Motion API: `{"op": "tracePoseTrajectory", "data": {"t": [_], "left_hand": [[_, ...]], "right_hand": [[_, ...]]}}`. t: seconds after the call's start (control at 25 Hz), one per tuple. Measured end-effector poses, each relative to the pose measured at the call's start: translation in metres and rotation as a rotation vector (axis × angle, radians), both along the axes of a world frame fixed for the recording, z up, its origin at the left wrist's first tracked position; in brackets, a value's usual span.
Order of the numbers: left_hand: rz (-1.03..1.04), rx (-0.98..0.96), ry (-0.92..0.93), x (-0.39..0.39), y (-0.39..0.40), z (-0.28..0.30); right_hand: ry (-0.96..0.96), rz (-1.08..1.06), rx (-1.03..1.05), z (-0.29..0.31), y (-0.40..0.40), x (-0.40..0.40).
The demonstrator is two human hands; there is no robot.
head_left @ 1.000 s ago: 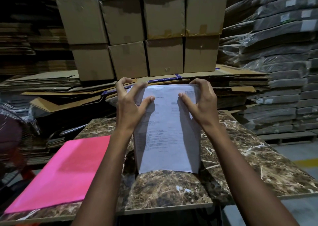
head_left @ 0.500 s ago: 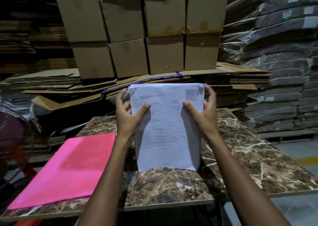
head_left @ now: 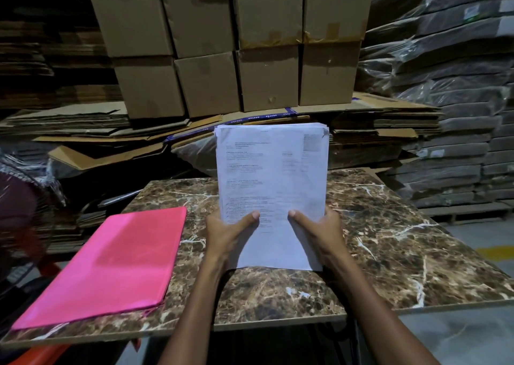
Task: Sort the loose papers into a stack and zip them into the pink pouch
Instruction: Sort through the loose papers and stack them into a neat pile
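Fingers of both hands grip the paper stack upright.
Left hand [head_left: 228, 234] and right hand [head_left: 319, 234] pinch the paper stack [head_left: 271, 186] at its lower sides, thumbs on the front sheet, bottom edge at the marble tabletop [head_left: 389, 242]. Pink pouch [head_left: 111, 264] lies flat to the left, apart from the stack.

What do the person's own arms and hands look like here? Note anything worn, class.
Both forearms are bare as far as the frame shows: no sleeves in view. The left hand and right hand wear no gloves, and no rings, watch or bracelets are visible.
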State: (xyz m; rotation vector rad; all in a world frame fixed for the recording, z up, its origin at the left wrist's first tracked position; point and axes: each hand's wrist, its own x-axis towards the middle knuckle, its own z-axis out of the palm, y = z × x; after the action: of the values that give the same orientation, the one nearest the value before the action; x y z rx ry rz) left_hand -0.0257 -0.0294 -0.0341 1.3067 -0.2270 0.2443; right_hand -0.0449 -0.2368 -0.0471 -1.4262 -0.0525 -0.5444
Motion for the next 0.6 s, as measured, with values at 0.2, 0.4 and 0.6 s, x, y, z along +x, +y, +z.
{"op": "tracePoseTrajectory", "data": {"t": [0.2,0.4,0.6], "left_hand": [[0.289,0.14,-0.181,0.0,0.001,0.021],[0.209,0.16,-0.05,-0.001,0.002,-0.01],[0.192,0.163,-0.1,-0.004,-0.001,-0.008]], "right_hand": [[-0.165,-0.079,-0.119,0.028,0.003,-0.012],[-0.129,-0.137,-0.094,-0.008,0.007,-0.021],[-0.165,-0.174,-0.159,-0.004,0.004,-0.019]]}}
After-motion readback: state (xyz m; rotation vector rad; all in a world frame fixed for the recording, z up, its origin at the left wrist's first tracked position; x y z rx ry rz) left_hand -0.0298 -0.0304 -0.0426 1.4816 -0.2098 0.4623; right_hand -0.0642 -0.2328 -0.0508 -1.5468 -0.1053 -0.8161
